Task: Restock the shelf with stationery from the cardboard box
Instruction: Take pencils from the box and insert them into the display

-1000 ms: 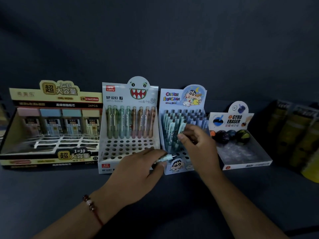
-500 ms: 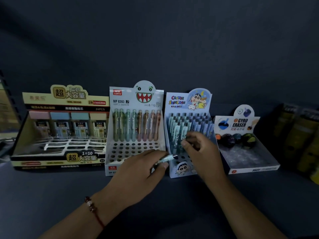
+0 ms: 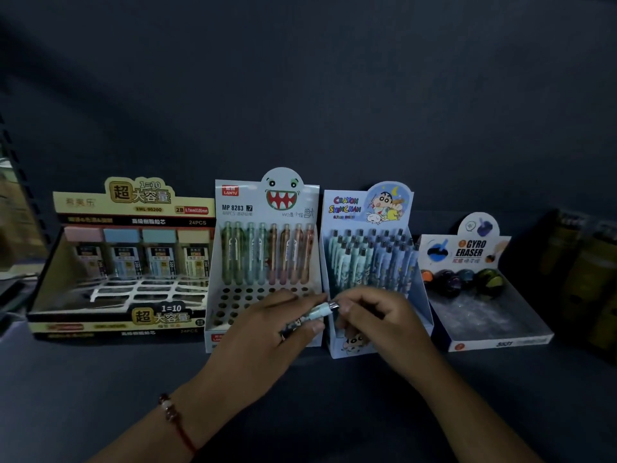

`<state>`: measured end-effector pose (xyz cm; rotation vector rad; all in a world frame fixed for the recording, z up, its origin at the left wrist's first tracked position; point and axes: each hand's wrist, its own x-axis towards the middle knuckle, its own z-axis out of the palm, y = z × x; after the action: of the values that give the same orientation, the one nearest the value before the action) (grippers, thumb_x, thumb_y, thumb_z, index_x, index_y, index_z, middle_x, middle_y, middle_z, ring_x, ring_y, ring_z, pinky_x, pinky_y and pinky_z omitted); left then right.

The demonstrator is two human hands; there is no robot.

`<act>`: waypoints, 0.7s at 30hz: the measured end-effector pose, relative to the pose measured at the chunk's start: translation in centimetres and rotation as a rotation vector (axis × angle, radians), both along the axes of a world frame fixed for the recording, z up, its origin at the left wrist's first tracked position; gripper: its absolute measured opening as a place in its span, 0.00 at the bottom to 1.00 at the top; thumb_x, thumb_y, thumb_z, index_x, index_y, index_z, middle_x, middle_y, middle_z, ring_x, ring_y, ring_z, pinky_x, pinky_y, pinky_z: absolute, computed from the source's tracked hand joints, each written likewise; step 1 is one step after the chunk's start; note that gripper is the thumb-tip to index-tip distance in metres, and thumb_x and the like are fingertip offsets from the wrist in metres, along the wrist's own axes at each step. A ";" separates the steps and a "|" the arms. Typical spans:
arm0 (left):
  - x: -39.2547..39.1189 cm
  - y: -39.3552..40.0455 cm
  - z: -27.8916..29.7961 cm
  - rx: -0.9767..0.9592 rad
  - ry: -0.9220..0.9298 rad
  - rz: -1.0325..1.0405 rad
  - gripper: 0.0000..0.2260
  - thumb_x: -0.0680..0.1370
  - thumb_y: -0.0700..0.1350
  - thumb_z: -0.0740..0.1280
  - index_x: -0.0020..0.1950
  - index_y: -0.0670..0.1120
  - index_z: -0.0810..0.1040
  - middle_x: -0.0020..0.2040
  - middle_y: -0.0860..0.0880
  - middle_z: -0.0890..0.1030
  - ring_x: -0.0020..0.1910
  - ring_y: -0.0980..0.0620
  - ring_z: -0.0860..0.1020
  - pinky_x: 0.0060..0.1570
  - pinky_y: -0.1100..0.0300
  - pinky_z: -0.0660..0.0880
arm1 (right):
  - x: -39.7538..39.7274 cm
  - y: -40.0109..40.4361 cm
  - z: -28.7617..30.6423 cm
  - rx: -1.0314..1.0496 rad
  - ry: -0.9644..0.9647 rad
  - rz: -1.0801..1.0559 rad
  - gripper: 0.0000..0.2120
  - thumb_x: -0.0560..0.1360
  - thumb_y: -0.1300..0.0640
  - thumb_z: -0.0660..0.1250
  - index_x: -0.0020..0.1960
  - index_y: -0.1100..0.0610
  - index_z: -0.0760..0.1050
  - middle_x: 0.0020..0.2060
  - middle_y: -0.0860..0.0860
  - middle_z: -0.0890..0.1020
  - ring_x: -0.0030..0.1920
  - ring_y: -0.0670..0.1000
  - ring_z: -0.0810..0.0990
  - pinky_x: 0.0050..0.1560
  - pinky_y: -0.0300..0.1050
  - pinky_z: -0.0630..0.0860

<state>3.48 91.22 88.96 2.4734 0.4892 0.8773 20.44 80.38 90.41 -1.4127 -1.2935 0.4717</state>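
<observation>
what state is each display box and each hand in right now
lead refill box: one back row filled, front slots bare
monster pencil display: back row filled, front holes bare
Crayon Shin-chan display: mostly filled with pencils
gyro eraser tray: one back row of erasers, front bare
left hand: grips a light pencil
right hand: fingers pinch the pencil's metal tip

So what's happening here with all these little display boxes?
A person is restocking pens on a dark shelf. The left hand holds a pale blue pen, and the right hand pinches its metal end, just in front of the Crayon Shinchan display box, which is already mostly full. Beside it, the monster-face pen box has only its back row filled, and the Gyro Eraser box holds a few erasers.
</observation>
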 end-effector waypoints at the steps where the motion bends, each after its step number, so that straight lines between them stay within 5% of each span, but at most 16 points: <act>1: 0.1 0.0 -0.1 0.003 0.008 -0.003 0.18 0.80 0.54 0.64 0.70 0.64 0.70 0.50 0.66 0.72 0.49 0.63 0.74 0.43 0.74 0.67 | 0.0 -0.1 0.1 -0.001 0.034 0.019 0.11 0.78 0.61 0.67 0.45 0.47 0.84 0.37 0.52 0.84 0.38 0.47 0.82 0.38 0.37 0.75; 13: 0.5 -0.3 -0.2 0.021 0.053 -0.024 0.18 0.81 0.57 0.60 0.72 0.62 0.70 0.47 0.64 0.71 0.46 0.59 0.74 0.39 0.69 0.67 | 0.2 -0.1 0.4 0.003 0.086 -0.010 0.10 0.76 0.62 0.70 0.44 0.48 0.84 0.38 0.52 0.84 0.38 0.50 0.83 0.36 0.42 0.76; 17: 0.3 -0.7 0.2 0.047 0.066 -0.038 0.05 0.81 0.58 0.59 0.48 0.69 0.70 0.46 0.67 0.72 0.44 0.62 0.74 0.38 0.70 0.65 | 1.0 0.0 0.7 0.090 0.270 -0.118 0.13 0.77 0.65 0.65 0.41 0.51 0.82 0.35 0.53 0.83 0.36 0.49 0.81 0.34 0.43 0.75; 21: 0.0 -0.9 0.2 0.050 0.057 -0.021 0.06 0.81 0.58 0.59 0.44 0.68 0.69 0.43 0.70 0.74 0.42 0.65 0.74 0.38 0.72 0.65 | 2.7 0.1 1.3 0.237 0.538 -0.271 0.13 0.78 0.67 0.59 0.40 0.56 0.77 0.37 0.54 0.83 0.34 0.49 0.78 0.32 0.42 0.73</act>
<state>3.50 90.35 89.20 2.5505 0.4653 0.8224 23.15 80.45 91.75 -1.1344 -0.6879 0.4563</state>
